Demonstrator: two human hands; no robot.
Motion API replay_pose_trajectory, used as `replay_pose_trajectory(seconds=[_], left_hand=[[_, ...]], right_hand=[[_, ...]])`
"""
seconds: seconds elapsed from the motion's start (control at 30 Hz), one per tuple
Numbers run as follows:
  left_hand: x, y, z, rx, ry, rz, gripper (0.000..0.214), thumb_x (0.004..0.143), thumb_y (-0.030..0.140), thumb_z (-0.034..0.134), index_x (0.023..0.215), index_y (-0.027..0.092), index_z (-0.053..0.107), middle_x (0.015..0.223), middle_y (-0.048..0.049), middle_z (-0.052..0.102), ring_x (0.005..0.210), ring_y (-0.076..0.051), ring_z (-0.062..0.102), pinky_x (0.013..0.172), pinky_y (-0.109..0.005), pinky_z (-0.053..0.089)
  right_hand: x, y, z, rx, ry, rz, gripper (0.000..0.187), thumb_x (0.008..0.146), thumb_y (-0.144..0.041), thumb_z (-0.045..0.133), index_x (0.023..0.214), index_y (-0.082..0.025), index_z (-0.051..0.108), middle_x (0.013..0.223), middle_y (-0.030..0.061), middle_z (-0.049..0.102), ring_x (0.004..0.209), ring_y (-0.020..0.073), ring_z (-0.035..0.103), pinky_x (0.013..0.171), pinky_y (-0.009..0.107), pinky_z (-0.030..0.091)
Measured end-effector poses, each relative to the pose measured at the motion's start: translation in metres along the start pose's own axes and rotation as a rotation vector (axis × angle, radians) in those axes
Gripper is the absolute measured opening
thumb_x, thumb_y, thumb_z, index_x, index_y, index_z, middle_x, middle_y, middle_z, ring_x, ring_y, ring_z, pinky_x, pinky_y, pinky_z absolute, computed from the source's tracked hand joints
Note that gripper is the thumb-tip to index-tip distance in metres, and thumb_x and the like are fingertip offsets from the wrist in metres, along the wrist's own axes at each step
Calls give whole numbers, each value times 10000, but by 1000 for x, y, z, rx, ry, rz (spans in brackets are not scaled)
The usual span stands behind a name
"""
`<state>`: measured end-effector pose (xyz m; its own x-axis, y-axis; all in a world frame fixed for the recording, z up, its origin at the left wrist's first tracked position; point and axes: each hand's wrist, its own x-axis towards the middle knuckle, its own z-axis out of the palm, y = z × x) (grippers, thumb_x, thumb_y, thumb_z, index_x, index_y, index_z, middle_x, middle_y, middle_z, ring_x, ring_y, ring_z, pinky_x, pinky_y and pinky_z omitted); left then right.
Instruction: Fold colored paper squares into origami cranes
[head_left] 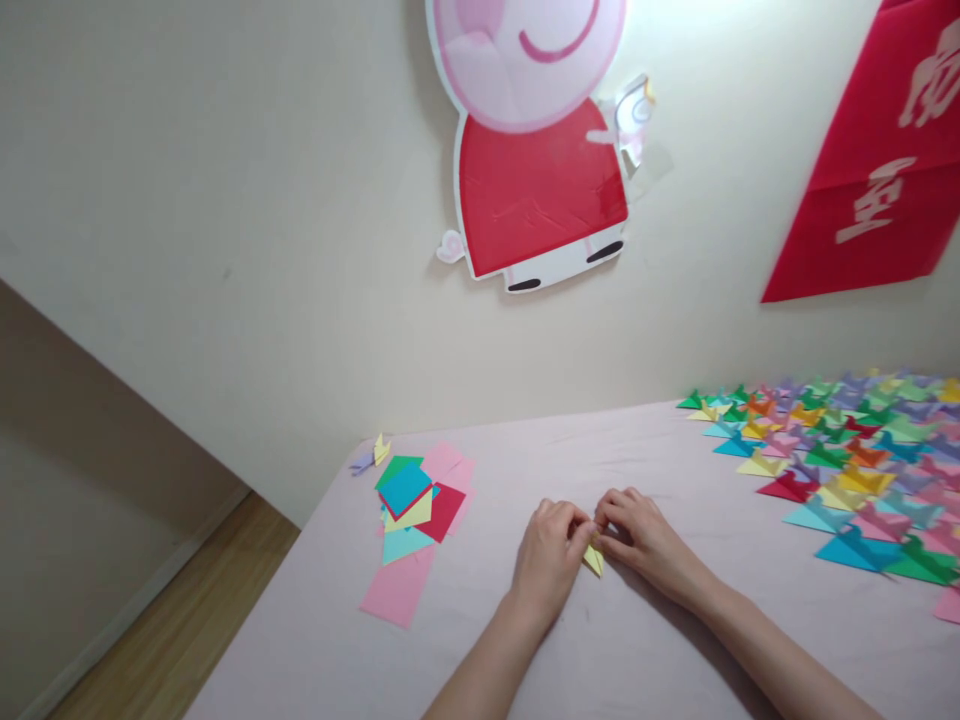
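A small piece of folded yellow origami paper [594,561] is pinched between my two hands, just above the pink-covered table [517,660]. My left hand [553,548] grips it from the left with thumb and fingers pressed together. From the right, my right hand [637,535] closes its thumb and fingertips on the same paper. Only the lower, pointed part shows; the fingers hide the top. Left of my hands lies a loose pile of square paper sheets [406,487] in blue, red, yellow, green and pink.
Many folded paper birds [859,546] stand in rows along the right side. Two small folded pieces, one yellow [382,449] and one purple [361,463], sit at the far left corner. Behind the table rises a wall with a cartoon pig cutout [540,190] and a red banner [862,160].
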<state>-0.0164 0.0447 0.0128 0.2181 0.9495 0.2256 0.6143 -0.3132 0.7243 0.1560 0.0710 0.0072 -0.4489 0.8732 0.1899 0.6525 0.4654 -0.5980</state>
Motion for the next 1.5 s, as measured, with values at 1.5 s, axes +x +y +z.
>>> replay_pose_trajectory(seconds=[1.5], left_hand=[[-21,21,9,174,12,-233,234,781,129,572,993,220,533,1105,-17,558,1083,-201,457,954,-327,323]], right_hand=[[-2,-17,-5,-152,-19,-135,117,842,-107,538,861,-206,597,869,49,645,873,233,522,765,352,393]])
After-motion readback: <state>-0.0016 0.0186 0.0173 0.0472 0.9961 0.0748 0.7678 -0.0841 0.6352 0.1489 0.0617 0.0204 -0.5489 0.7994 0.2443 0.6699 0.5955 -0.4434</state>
